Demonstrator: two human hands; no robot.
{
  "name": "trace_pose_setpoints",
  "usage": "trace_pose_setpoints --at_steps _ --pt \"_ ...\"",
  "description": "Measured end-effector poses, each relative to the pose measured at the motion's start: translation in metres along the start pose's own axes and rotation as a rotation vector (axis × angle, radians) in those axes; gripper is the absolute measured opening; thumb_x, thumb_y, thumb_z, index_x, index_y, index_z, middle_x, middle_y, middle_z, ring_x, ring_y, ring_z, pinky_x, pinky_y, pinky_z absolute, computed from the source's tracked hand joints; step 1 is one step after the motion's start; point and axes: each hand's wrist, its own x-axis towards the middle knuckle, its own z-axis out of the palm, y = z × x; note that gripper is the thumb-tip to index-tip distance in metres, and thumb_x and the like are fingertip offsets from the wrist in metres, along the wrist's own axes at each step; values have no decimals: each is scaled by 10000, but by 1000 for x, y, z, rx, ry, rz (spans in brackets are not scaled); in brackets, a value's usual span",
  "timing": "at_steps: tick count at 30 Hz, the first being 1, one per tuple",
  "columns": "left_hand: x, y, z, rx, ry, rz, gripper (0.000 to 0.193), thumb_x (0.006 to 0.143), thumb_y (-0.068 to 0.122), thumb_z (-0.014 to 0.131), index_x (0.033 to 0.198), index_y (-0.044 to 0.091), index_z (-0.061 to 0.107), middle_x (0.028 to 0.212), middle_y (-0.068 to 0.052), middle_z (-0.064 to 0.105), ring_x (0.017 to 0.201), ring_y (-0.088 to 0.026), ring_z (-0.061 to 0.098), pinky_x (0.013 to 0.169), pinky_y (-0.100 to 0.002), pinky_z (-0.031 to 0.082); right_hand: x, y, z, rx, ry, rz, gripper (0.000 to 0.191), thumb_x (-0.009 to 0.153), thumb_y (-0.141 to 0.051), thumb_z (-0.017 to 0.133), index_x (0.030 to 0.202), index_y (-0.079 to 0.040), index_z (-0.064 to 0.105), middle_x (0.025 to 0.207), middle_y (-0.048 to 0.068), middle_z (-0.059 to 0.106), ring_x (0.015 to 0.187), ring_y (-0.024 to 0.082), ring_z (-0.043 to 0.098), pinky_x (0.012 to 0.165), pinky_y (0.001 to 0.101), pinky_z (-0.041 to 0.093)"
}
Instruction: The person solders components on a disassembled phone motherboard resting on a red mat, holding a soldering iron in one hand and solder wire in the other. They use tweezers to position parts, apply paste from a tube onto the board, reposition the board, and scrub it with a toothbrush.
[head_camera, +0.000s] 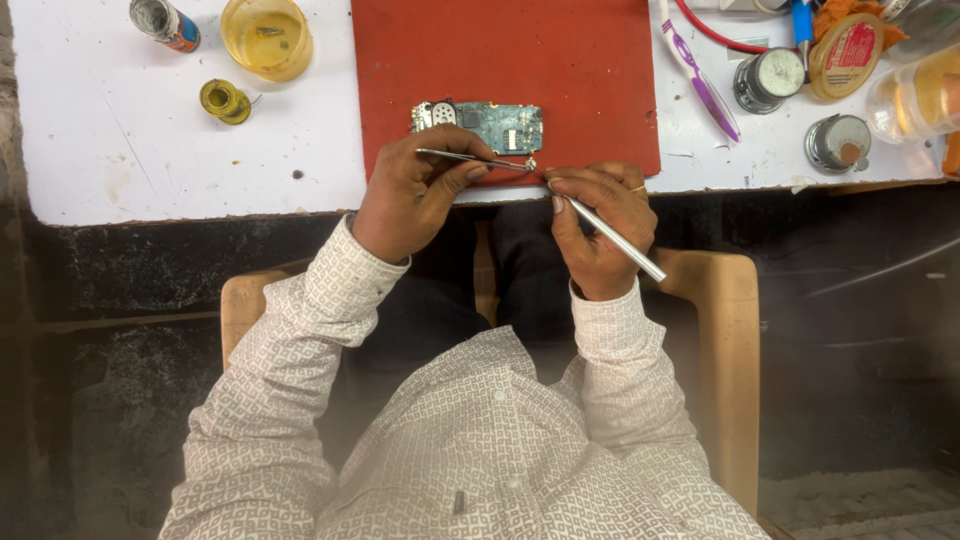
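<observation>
On the red mat (560, 60) lies the board (480, 126), light, stiff and likely fragile, best gripped by its edges, while the left hand (415, 195) pinches tweezers (470, 157) and the right hand (595, 225) grips a thin metal tool (612, 235).

- Illumination: bright, even and diffuse over the white table (150, 150); the source is not in view.
- Shadows: soft, short.
- Below the table: dim floor, dark and low in detail.
- Focus: sharp at the table; slight haze over the shirt.
</observation>
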Motion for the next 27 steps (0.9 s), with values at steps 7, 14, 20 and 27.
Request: trace_pose_setpoints --at_steps 7,14,20,27 --pt "-1 -1 1 -23 6 27 93 1018 -12 657 1109 -19 676 1053 -93 734 980 -167 748 881 -276 648 0 -1 0 -5 0 -2 74 920 -77 728 989 -61 750 1012 69 790 904 186 702 943 337 507" --pt "-2 -2 1 -28 -3 11 102 1018 -20 641 1116 -23 669 1065 -94 729 997 -163 752 887 -271 648 2 -2 0 -10 -3 -6 77 922 -80 723 990 -62 752 1017 68 791 901 178 714 955 340 504" --pt "-2 -2 -2 -90 -9 -10 118 1031 -1 654 1147 -21 662 1072 -91 728 997 -158 740 885 -271 635 1 -2 0 -17 1 -8 74 937 -112 730 989 -64 752 1012 68 790 910 187 709 958 339 499" --pt "0 -2 -2 -60 -7 16 118 1033 -1 654 1149 -19 663 1086 -97 728 1004 -160 738 889 -276 641 2 -1 0 -9 -4 -7 68 944 -107 727 990 -64 752 1013 69 791 910 178 724 964 345 496"
